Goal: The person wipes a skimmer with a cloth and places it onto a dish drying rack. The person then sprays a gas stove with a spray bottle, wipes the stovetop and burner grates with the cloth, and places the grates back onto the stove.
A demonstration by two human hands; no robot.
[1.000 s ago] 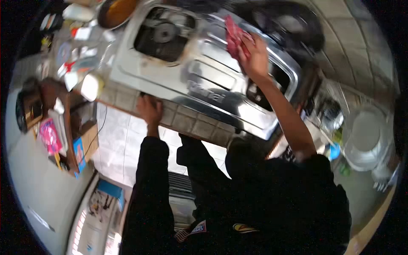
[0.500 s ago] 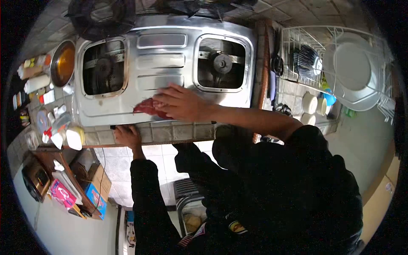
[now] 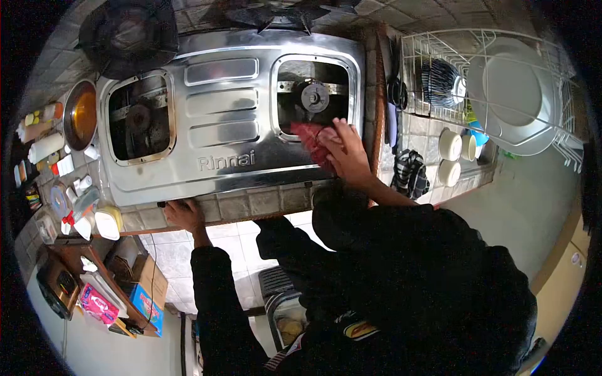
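Observation:
A wet-looking red cloth (image 3: 309, 138) is bunched under the fingers of my right hand (image 3: 350, 153), at the lower right of the steel stove top (image 3: 188, 172) marked Rinnai. The cloth lies by the front rim of the right burner opening (image 3: 313, 97), whose burner head is bare. My left hand (image 3: 185, 215) rests on the tiled counter edge at the stove's front left, beside a small black part under the stove's edge. Its fingers are spread and hold nothing that I can see. The left burner opening (image 3: 139, 119) shows a dark, stained inside.
Black pan supports (image 3: 128, 37) sit behind the stove. Left of it stand a pan of orange-brown liquid (image 3: 80, 116), bottles and tubs (image 3: 108, 224). On the right, a white wire rack (image 3: 433, 44) holds plates (image 3: 517, 94); cups (image 3: 449, 145) and a striped cloth (image 3: 411, 175) are nearby.
My right hand has moved right with the red cloth, from the front middle of the stove to the right burner opening, uncovering the Rinnai lettering. My left hand stays at the edge. The view has shifted slightly.

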